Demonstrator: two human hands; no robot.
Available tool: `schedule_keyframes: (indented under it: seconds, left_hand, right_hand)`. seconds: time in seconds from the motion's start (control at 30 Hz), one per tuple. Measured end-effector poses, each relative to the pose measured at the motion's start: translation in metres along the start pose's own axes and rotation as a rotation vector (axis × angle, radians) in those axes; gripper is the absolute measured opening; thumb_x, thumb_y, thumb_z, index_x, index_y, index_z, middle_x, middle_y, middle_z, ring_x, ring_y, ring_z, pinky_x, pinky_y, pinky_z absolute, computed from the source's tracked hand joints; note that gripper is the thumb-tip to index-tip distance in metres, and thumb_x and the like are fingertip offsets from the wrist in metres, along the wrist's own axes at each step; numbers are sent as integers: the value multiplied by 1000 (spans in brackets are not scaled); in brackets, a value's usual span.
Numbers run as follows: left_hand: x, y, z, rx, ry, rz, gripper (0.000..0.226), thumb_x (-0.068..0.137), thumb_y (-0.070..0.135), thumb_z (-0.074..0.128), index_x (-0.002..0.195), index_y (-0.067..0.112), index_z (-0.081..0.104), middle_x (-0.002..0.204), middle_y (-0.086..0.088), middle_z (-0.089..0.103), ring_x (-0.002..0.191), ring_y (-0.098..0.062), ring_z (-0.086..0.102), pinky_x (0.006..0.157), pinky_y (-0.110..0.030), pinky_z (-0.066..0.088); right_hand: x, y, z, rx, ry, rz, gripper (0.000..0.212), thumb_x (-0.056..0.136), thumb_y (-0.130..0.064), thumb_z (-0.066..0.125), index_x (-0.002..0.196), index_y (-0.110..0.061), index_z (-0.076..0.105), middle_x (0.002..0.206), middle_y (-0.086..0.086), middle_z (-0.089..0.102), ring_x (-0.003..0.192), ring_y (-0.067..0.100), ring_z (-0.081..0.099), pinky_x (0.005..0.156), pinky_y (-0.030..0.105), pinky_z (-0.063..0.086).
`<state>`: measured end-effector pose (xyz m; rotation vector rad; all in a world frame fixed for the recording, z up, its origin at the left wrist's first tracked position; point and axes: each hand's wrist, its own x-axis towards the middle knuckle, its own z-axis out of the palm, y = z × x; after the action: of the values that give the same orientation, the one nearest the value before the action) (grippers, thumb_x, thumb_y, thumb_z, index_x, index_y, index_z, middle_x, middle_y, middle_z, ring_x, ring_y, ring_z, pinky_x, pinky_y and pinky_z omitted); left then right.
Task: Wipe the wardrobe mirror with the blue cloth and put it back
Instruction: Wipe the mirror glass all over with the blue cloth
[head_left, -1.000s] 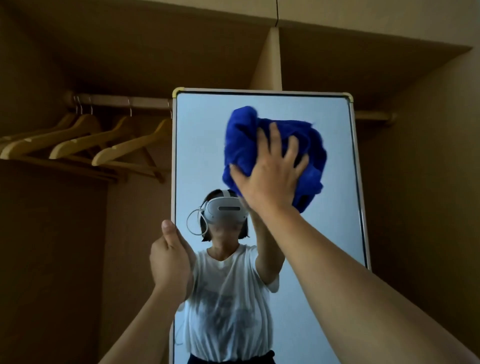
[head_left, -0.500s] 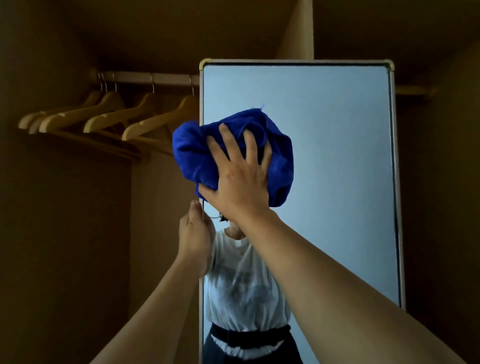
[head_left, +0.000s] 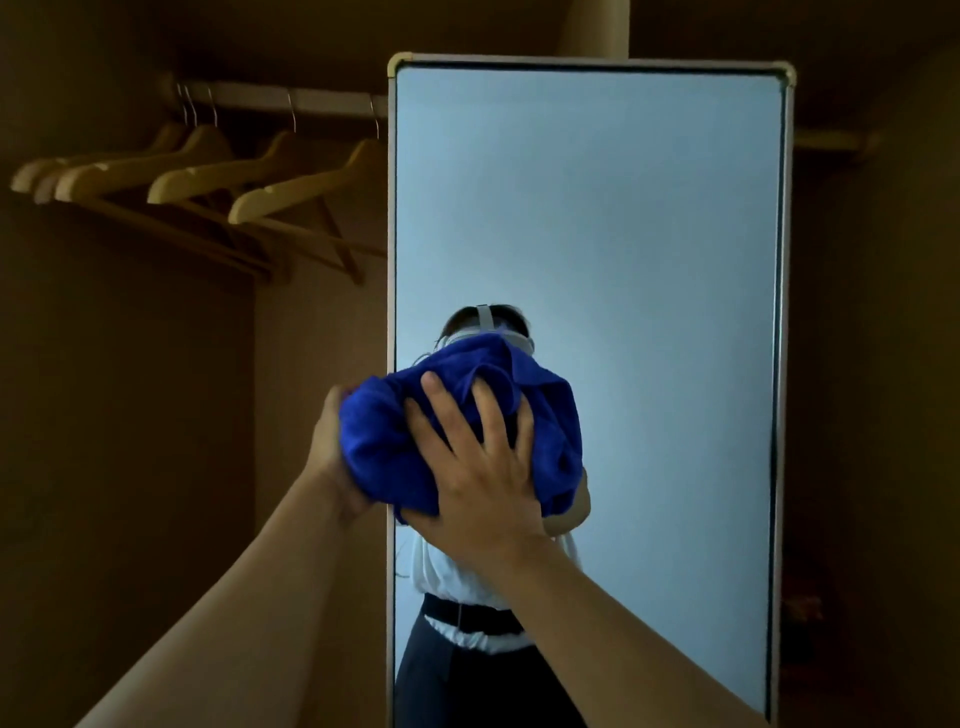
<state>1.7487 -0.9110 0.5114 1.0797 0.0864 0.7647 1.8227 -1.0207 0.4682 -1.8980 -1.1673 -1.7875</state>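
Note:
A tall wardrobe mirror (head_left: 623, 218) with a pale frame stands upright in front of me. My right hand (head_left: 475, 467) presses a bunched blue cloth (head_left: 382, 441) flat against the glass near its left edge, fingers spread over the cloth. My left hand (head_left: 332, 457) grips the mirror's left frame edge at the same height; the cloth covers most of it. The glass reflects a person in a white top and dark skirt, partly behind the cloth.
Several empty wooden hangers (head_left: 208, 171) hang on a rail (head_left: 291, 101) in the dark wardrobe to the left of the mirror. Wardrobe walls close in on the left and right. A vertical divider (head_left: 597, 26) rises behind the mirror top.
My right hand has slid the cloth from the upper glass to the left and then down to mid height. My left hand keeps hold of the frame edge. The view has tilted downward.

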Motion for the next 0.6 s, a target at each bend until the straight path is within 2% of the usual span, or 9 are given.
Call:
schedule_keyframes:
  seconds: [0.03,0.1,0.17,0.23,0.3,0.33,0.37,0.47,0.6]
  left_hand:
    - [0,1,2,4,-26,19,36,98,41,29,84,19,53,59,3,68,51,-8,65,41,-17,47]
    - [2,0,5,40,27,52,36,98,40,28,80,18,50,47,1,65,51,-12,64,45,-22,46]
    - [-5,0,11,27,-7,0,45,97,46,27,84,12,53,53,-7,68,50,-17,66,59,-31,44]
    - [-5,-2,9,35,-12,-83,54,96,50,28,95,4,56,64,-11,71,62,-22,68,68,-34,42]
    - [-4,-5,10,87,26,17,43,99,42,29,109,8,54,66,0,71,70,-15,62,73,-26,44]
    - [1,-8,9,148,94,86,37,99,39,32,108,11,55,70,2,70,72,-14,61,75,-27,45]
    - [2,-9,10,174,148,131,36,98,40,37,99,12,59,74,-1,67,73,-17,60,76,-30,45]
    - [6,-13,14,316,279,175,51,95,47,37,64,11,55,58,-8,54,53,-22,51,55,-30,39]
    - [1,-28,19,394,419,254,47,97,44,31,61,17,44,43,5,52,40,-7,50,50,-23,36]
  right_hand:
    - [-5,1,1,2,-2,-12,79,73,-64,50,141,-26,42,155,1,30,137,34,26,111,59,7]
    - [-12,4,0,-6,-3,-56,81,71,-65,55,141,-25,43,154,1,31,137,34,27,110,59,10]
    - [-13,11,-2,-33,1,-119,85,67,-65,61,140,-24,45,153,1,33,135,34,28,109,59,12]
    - [-6,21,-6,-47,-5,-179,87,64,-65,65,139,-24,47,152,2,35,134,33,29,108,60,17]
    - [5,35,-13,-52,0,-208,87,64,-64,65,138,-23,49,151,3,38,131,33,30,106,62,23]
    - [13,44,-16,-54,9,-199,86,64,-64,65,138,-22,50,150,3,39,130,34,30,104,63,25]
    - [22,53,-20,-58,17,-172,86,65,-64,65,138,-21,50,149,3,41,129,35,31,103,64,26]
    - [51,87,-33,-81,23,-30,84,66,-60,65,139,-21,49,149,3,41,130,39,38,101,64,27]
    - [79,129,-44,-106,9,147,81,74,-63,50,143,-23,38,153,0,31,135,38,28,105,61,19]
